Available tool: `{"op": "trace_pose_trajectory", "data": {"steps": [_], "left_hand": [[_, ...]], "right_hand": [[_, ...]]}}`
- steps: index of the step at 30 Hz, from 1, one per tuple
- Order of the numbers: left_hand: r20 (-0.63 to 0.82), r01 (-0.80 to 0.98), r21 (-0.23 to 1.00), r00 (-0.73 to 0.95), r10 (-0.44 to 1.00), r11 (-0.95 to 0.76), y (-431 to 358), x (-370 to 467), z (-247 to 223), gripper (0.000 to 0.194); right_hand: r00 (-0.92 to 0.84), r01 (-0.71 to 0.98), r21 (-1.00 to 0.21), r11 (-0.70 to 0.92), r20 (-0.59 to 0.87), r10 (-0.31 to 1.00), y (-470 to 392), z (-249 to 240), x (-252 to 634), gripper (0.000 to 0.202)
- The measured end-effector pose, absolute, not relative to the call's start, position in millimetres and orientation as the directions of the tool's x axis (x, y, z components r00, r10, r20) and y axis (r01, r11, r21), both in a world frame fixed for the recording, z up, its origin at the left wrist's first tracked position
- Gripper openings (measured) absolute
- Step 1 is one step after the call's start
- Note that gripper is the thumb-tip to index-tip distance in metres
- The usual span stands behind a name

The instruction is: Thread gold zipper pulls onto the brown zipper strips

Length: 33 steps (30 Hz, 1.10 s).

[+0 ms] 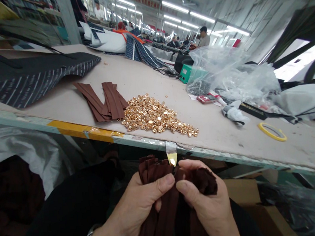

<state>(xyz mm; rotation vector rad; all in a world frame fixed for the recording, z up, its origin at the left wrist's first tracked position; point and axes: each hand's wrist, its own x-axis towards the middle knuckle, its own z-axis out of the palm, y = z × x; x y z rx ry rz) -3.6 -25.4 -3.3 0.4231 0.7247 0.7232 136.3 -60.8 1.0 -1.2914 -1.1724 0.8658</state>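
Observation:
Below the table's front edge, my left hand (pixel 146 198) is closed around a bundle of dark brown fabric strips (pixel 154 171), its thumb pressed on top. Close beside it, my right hand (pixel 208 199) grips more brown strips (pixel 206 180), with thumb and forefinger meeting near the left thumb. The strips hang down between both wrists. Just beyond the fingertips, a clear and yellow tab (pixel 172 156) hangs from the table edge. On the tabletop lies a heap of small gold metal pieces (pixel 151 115), with flat brown strips (pixel 113 100) touching its left side.
A yellow tape roll (pixel 272 131), crumpled clear plastic bags (pixel 234 72) and a green box (pixel 185 73) lie on the table's right. Dark patterned sheet material (pixel 34 74) covers the left. A cardboard box (pixel 247 195) is under the table at right. People work in the background.

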Motion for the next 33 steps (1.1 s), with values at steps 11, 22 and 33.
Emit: {"op": "trace_pose_trajectory", "data": {"steps": [11,22,33], "left_hand": [[-0.423,-0.457,0.635,0.469,0.775,0.623,-19,-3,-8,0.027],[-0.373,-0.385,0.763,0.394,0.84,0.519,-16,2,1,0.027],[-0.342,-0.448,0.735,0.403,0.849,0.509,-11,5,2,0.02]], "right_hand": [[0.08,-0.483,-0.827,-0.286,-0.367,0.927,-53,5,136,0.029],[0.07,-0.492,-0.804,-0.334,-0.419,0.905,-44,9,133,0.033],[0.012,-0.522,-0.794,-0.311,-0.371,0.928,-39,4,131,0.03]]}}
